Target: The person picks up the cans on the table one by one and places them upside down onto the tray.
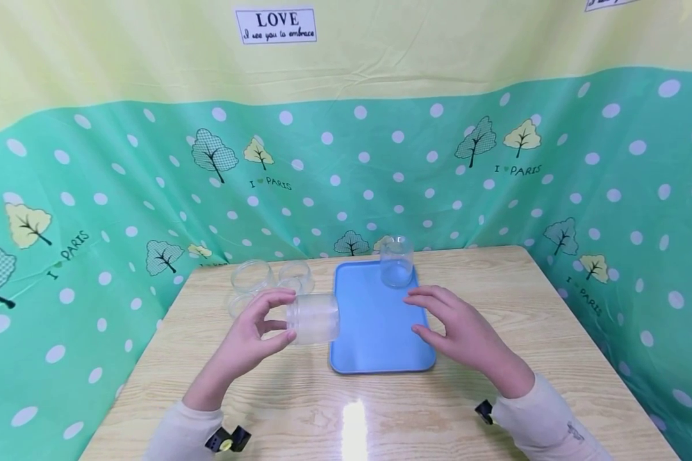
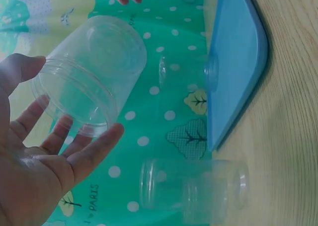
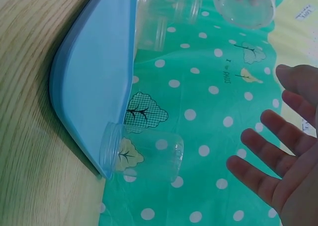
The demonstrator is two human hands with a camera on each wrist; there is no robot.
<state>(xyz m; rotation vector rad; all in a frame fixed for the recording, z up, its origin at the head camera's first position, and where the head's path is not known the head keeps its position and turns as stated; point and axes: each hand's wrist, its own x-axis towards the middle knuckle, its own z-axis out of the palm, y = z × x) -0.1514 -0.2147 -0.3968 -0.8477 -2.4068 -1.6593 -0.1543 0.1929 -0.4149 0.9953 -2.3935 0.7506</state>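
My left hand (image 1: 248,336) grips a clear plastic jar (image 1: 314,319) around its threaded rim. The jar lies on its side in the air, mouth toward the palm and base pointing right, overlapping the left edge of the blue tray (image 1: 375,333) in the head view. Another clear jar (image 3: 149,154) stands upside down on the tray, threaded neck against its surface, at the far right corner. Over the tray's right edge hovers my right hand (image 1: 458,326), fingers spread and nothing in them.
Several more clear jars (image 1: 252,276) stand on the wooden table (image 1: 496,288) left of the tray, partly behind my left hand. One of these jars (image 2: 191,186) has its threaded mouth up. A dotted green curtain (image 1: 369,166) hangs around the table's back and sides.
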